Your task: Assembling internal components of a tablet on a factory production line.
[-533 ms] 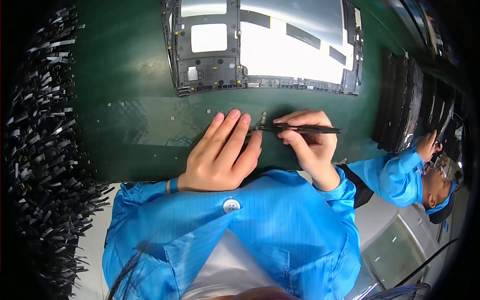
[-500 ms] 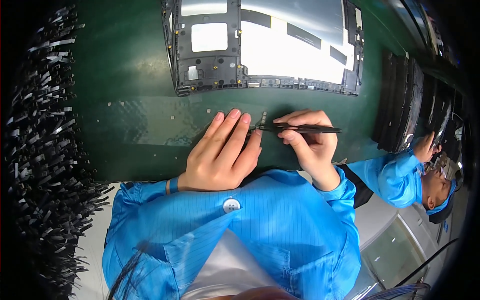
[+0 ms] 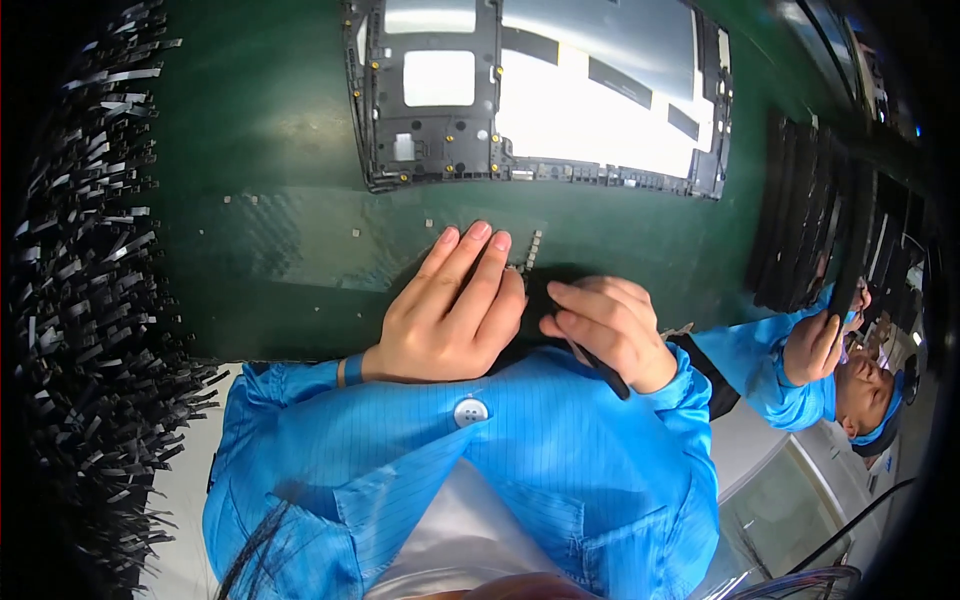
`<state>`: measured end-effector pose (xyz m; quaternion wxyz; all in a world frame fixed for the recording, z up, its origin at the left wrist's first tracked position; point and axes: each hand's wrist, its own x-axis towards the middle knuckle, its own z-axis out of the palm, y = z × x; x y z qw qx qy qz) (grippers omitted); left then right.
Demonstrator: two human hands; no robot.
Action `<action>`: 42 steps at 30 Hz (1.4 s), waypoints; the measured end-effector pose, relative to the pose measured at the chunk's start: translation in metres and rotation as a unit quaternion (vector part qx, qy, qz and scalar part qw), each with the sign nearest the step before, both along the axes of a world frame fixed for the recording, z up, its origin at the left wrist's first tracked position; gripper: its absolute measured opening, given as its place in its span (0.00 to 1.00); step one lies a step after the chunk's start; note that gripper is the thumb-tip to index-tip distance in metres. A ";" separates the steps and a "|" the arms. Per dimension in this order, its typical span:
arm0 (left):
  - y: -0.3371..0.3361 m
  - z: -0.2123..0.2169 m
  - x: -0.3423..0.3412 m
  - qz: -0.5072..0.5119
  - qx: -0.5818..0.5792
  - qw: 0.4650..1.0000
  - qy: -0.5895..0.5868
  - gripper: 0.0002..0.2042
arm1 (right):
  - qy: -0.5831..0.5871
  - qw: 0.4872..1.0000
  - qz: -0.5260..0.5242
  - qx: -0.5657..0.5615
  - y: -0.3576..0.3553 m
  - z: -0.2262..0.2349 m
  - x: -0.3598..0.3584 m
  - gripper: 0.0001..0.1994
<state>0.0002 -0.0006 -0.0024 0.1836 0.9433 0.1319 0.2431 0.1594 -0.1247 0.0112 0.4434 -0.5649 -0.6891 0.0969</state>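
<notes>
Green tabletop [image 3: 270,120] spreads before me, its near edge running just under the person's wrists and close against the blue smock [image 3: 420,430]. From the fingertips to the lower edge of a black frame [image 3: 450,145] lies a band of the same green, and a wider stretch runs from the right hand [image 3: 610,325] over to dark panels [image 3: 800,220] packed on edge. To the far left, a heap of dark strips with pale ends [image 3: 85,300] bounds the surface.

Inside the frame's black border sits a shiny, silver-white panel [image 3: 600,125]; whether anything holds the dark panels upright, I can't tell from here.

Small pale pieces [image 3: 535,245] stand in a slanting row just past the left hand [image 3: 450,310], near the right end of a see-through sheet [image 3: 310,235]. That hand is laid palm down, its longer fingers straight; I cannot tell whether it grips anything beneath. The right hand is curled, a slim dark tool [image 3: 607,377] caught in it, slanting down toward the smock.
</notes>
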 end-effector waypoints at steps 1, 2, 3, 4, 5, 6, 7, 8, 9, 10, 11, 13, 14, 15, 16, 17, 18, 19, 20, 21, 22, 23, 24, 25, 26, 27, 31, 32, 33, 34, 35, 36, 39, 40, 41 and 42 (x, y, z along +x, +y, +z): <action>0.000 0.001 0.000 0.002 -0.003 1.000 0.000 0.03 | 0.024 1.000 0.002 0.005 0.002 0.006 0.001 0.13; 0.001 0.001 0.001 0.005 -0.006 1.000 0.000 0.03 | 0.049 0.996 0.030 -0.062 0.009 0.029 0.013 0.13; 0.001 0.002 0.000 0.011 -0.001 1.000 -0.005 0.03 | 0.128 0.992 -0.017 -0.007 0.007 0.022 0.020 0.12; 0.000 0.000 -0.001 0.000 -0.013 1.000 0.002 0.06 | 0.198 0.979 -0.038 -0.001 0.012 0.028 0.033 0.11; -0.001 0.000 -0.003 -0.009 -0.027 1.000 0.011 0.09 | 0.242 0.966 -0.092 0.008 0.033 0.047 0.038 0.09; -0.001 -0.002 -0.005 -0.004 -0.026 1.000 0.008 0.10 | 0.254 0.958 -0.130 0.005 0.054 0.056 0.048 0.08; 0.000 -0.002 -0.006 -0.005 -0.022 1.000 0.000 0.10 | 0.270 0.954 -0.119 -0.053 0.074 0.070 0.066 0.07; -0.001 -0.001 -0.006 -0.012 -0.026 1.000 -0.003 0.10 | 0.272 0.953 -0.132 -0.026 0.098 0.071 0.078 0.08; 0.001 0.000 -0.006 -0.015 -0.032 0.999 -0.007 0.10 | 0.226 0.970 -0.087 -0.028 0.122 0.069 0.096 0.09; 0.002 0.001 -0.002 0.013 -0.019 0.999 -0.023 0.03 | 0.247 0.961 -0.103 -0.072 0.144 0.069 0.097 0.08; 0.002 0.001 -0.002 0.009 -0.028 0.999 -0.029 0.03 | 0.211 0.970 -0.106 -0.055 0.158 0.057 0.109 0.06; 0.003 0.004 -0.003 -0.002 -0.021 1.000 -0.022 0.03 | 0.297 0.948 -0.083 -0.079 0.173 0.044 0.115 0.06; 0.002 0.004 -0.004 0.003 -0.020 0.999 -0.028 0.03 | 0.316 0.940 -0.093 -0.091 0.175 0.040 0.115 0.06; 0.001 0.003 -0.004 0.002 -0.019 0.999 -0.027 0.03 | 0.317 0.932 -0.122 -0.123 0.172 0.039 0.115 0.06; -0.001 0.003 -0.005 0.005 -0.019 1.000 -0.024 0.04 | 0.322 0.932 -0.130 -0.105 0.173 0.041 0.108 0.06; -0.002 0.002 -0.005 0.012 -0.021 0.999 -0.027 0.04 | 0.326 0.931 -0.138 -0.086 0.175 0.041 0.102 0.07; -0.001 0.002 -0.006 0.012 -0.014 1.000 -0.023 0.04 | 0.323 0.933 -0.132 -0.089 0.178 0.039 0.104 0.07; 0.000 0.002 -0.007 0.006 -0.008 1.000 -0.020 0.04 | 0.319 0.939 -0.102 -0.078 0.178 0.036 0.106 0.08; 0.001 0.002 -0.007 0.005 -0.010 1.000 -0.022 0.04 | 0.315 0.944 -0.071 -0.067 0.179 0.034 0.107 0.09; 0.002 0.002 -0.006 0.002 -0.012 1.000 -0.021 0.04 | 0.313 0.945 -0.073 -0.068 0.179 0.035 0.108 0.09; 0.002 0.002 -0.007 0.000 -0.012 1.000 -0.019 0.04 | 0.317 0.943 -0.077 -0.070 0.178 0.035 0.107 0.09; 0.002 0.001 -0.007 0.000 -0.011 1.000 -0.019 0.04 | 0.322 0.941 -0.081 -0.071 0.178 0.036 0.106 0.09; 0.002 0.001 -0.007 -0.001 -0.013 1.000 -0.022 0.04 | 0.322 0.941 -0.081 -0.071 0.177 0.036 0.106 0.09; 0.001 0.001 -0.007 -0.001 -0.016 1.000 -0.024 0.04 | 0.321 0.941 -0.082 -0.073 0.176 0.037 0.106 0.09; 0.001 0.001 -0.007 0.000 -0.015 1.000 -0.024 0.04 | 0.320 0.941 -0.084 -0.076 0.176 0.037 0.106 0.09; 0.001 0.001 -0.007 -0.001 -0.015 1.000 -0.025 0.04 | 0.320 0.941 -0.083 -0.075 0.176 0.037 0.106 0.09; 0.003 0.001 -0.008 -0.008 -0.005 1.000 -0.023 0.05 | 0.321 0.940 -0.087 -0.074 0.176 0.037 0.105 0.09; 0.003 0.001 -0.008 -0.008 -0.004 1.000 -0.023 0.05 | 0.329 0.937 -0.088 -0.078 0.175 0.038 0.104 0.09; 0.002 0.001 -0.008 -0.008 -0.008 1.000 -0.021 0.05 | 0.328 0.937 -0.088 -0.076 0.175 0.039 0.102 0.09; 0.002 0.001 -0.008 -0.008 -0.012 1.000 -0.020 0.05 | 0.263 0.957 -0.092 -0.077 0.174 0.041 0.098 0.09; 0.002 0.001 -0.008 -0.007 -0.010 1.000 -0.021 0.05 | 0.197 0.973 -0.097 -0.078 0.174 0.043 0.096 0.08; 0.001 0.002 -0.007 -0.005 -0.015 1.000 -0.021 0.05 | -0.033 0.998 -0.061 0.001 0.174 0.044 0.104 0.08; 0.002 0.000 -0.007 0.000 -0.006 1.000 -0.028 0.05 | -0.015 0.996 -0.036 0.076 0.176 0.061 0.107 0.04; 0.002 -0.001 -0.007 -0.001 0.000 0.999 -0.034 0.05 | 0.016 0.997 -0.049 0.056 0.173 0.065 0.117 0.05; 0.002 0.000 -0.007 -0.001 0.004 0.999 -0.036 0.05 | 0.039 0.997 -0.059 0.023 0.171 0.071 0.123 0.07; 0.002 0.002 -0.008 -0.003 0.000 0.999 -0.036 0.05 | 0.002 0.994 -0.087 -0.072 0.168 0.078 0.129 0.08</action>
